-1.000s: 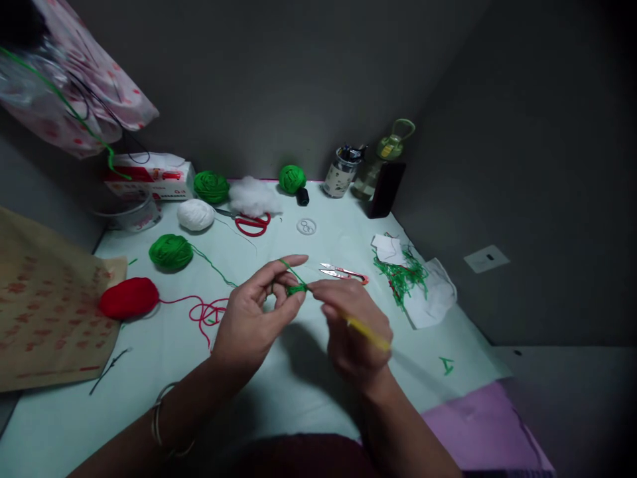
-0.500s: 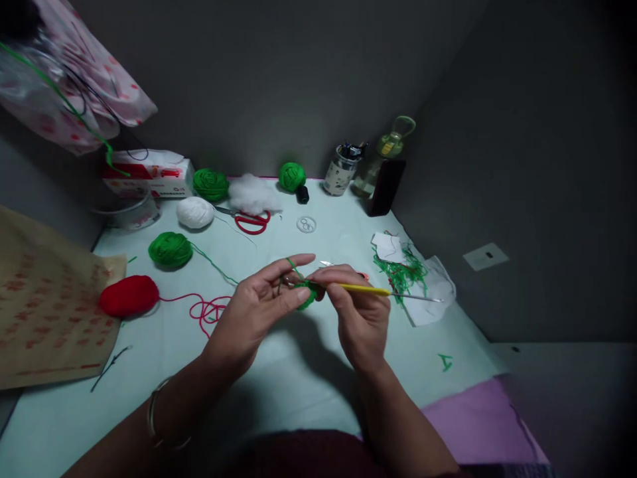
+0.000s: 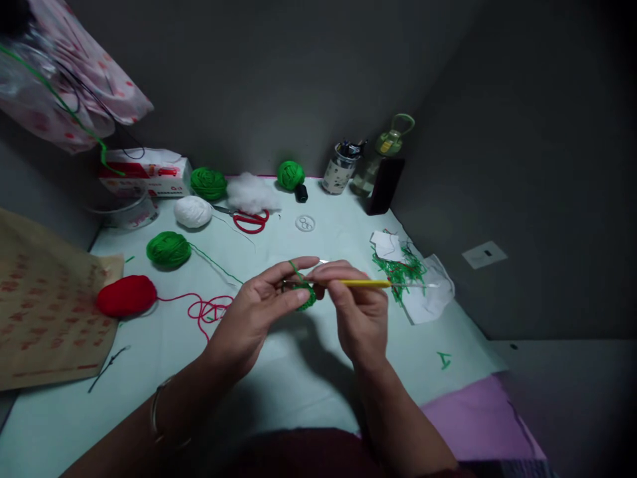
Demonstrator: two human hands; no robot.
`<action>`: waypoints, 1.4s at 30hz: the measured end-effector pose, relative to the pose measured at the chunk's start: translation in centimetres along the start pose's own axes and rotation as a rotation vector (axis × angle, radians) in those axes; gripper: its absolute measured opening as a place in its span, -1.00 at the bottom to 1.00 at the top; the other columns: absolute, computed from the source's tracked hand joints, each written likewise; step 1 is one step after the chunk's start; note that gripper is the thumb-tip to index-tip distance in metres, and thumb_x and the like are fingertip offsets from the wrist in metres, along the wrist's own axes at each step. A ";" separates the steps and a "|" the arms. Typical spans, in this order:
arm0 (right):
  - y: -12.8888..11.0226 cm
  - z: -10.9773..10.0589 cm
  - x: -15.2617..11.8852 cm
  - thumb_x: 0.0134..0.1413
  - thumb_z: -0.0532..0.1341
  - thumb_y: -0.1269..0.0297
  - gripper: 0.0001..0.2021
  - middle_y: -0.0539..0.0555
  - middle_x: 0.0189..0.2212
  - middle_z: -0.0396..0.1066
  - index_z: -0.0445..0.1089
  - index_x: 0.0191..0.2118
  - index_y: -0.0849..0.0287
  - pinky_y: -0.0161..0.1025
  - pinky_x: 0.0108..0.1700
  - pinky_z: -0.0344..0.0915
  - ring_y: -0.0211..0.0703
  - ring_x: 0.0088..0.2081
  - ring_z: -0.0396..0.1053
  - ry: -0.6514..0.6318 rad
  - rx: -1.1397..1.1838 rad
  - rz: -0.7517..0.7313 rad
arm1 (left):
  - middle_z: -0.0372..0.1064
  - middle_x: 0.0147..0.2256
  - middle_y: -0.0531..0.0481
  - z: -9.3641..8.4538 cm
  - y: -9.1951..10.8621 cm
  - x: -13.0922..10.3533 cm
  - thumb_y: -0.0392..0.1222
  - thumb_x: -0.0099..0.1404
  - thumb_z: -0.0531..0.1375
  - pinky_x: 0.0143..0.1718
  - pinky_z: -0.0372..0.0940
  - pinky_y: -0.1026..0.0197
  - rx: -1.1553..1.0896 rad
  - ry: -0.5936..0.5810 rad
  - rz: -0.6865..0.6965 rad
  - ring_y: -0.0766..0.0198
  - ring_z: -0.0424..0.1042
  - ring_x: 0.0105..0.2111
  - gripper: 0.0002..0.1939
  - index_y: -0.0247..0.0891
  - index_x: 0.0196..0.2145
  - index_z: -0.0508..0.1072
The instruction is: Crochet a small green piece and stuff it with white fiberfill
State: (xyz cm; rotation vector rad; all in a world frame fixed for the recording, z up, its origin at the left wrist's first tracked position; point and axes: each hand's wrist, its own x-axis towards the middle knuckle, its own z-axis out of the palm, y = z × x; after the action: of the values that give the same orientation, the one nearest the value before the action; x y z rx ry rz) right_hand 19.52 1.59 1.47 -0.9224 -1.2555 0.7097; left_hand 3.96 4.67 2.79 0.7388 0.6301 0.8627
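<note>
My left hand pinches a small green crochet piece between thumb and fingers, with a green strand passing over its raised index finger. In my right hand is a crochet hook with a yellow handle, held like a pen. Its hook end lies at the top of the crochet piece, against the yarn; the fingers partly hide it. The other metal end points right. A green yarn ball lies to the left, its strand running toward my left hand.
On the left lie a red yarn ball with loose loops and a paper bag. Behind are a white yarn ball, red-handled scissors, and white stuffing. To the right, green yarn scraps lie near a phone.
The hook has shifted slightly left through the work, and its handle is now closer to level. Both hands keep their grip. The whole view has moved a little.
</note>
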 end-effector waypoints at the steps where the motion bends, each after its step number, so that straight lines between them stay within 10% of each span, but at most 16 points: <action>1: 0.1 0.0 0.0 0.30 0.21 0.30 -0.85 0.05 -0.29 0.54 0.57 -0.19 0.06 -0.20 -0.27 0.40 -0.18 -0.27 0.44 -0.009 -0.014 0.009 | 0.54 -0.20 0.03 0.0 0.0 -0.1 -0.24 0.26 0.35 -0.01 0.24 0.27 0.044 -0.010 0.010 0.28 0.43 -0.13 -0.66 -0.06 0.00 0.60; 13: 0.1 -0.6 0.2 0.38 0.13 0.23 -0.81 0.04 -0.31 0.54 0.47 -0.20 0.12 -0.21 -0.28 0.47 -0.26 -0.39 0.48 -0.015 0.190 0.141 | 0.36 -0.30 0.03 -0.6 0.8 -0.3 -0.18 0.26 0.33 -0.16 0.19 0.23 0.265 0.047 0.058 0.26 0.31 -0.25 -0.68 -0.06 -0.01 0.61; 20: -0.5 -0.1 -0.9 0.34 0.10 0.47 -0.73 0.07 -0.23 0.54 0.44 0.02 0.06 -0.13 -0.17 0.50 -0.16 -0.23 0.52 -0.106 -0.478 -0.335 | 0.33 -0.34 0.08 -0.1 0.2 -0.5 -0.27 0.24 0.35 -0.10 0.18 0.25 0.506 0.211 0.228 0.29 0.28 -0.28 -0.61 -0.08 0.04 0.57; 25: 0.0 0.0 -1.6 0.25 0.23 0.48 -0.65 0.11 -0.12 0.53 0.45 0.09 -0.01 -0.09 -0.12 0.50 -0.07 -0.11 0.51 -0.054 -0.755 -0.531 | 0.35 -0.40 0.09 0.1 -0.3 -0.2 -0.21 0.23 0.37 -0.27 0.21 0.31 0.029 0.043 -0.029 0.36 0.27 -0.39 -0.44 -0.16 0.18 0.46; 34: -0.3 0.0 0.1 0.34 0.14 0.34 -0.81 0.04 -0.30 0.53 0.53 -0.18 0.04 -0.14 -0.28 0.45 -0.13 -0.24 0.47 -0.006 -0.088 -0.103 | 0.45 -0.25 0.02 -0.4 0.0 -0.3 -0.24 0.22 0.39 -0.14 0.22 0.31 0.098 0.014 0.008 0.34 0.33 -0.26 -0.57 -0.13 0.06 0.57; 42: 0.3 0.1 -1.2 0.23 0.24 0.49 -0.59 0.08 -0.13 0.54 0.46 0.12 -0.06 -0.08 -0.16 0.50 -0.10 -0.15 0.50 -0.052 -0.601 -0.488 | 0.29 -0.44 0.11 0.1 -0.2 0.0 -0.26 0.20 0.39 -0.37 0.17 0.39 -0.111 0.035 -0.067 0.45 0.15 -0.48 -0.57 -0.22 0.05 0.58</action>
State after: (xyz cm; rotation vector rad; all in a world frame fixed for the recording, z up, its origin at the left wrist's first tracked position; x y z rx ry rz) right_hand 19.17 0.69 0.63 -1.0164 -1.7011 -0.0429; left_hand 4.10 4.53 2.65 0.6007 0.6299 0.8433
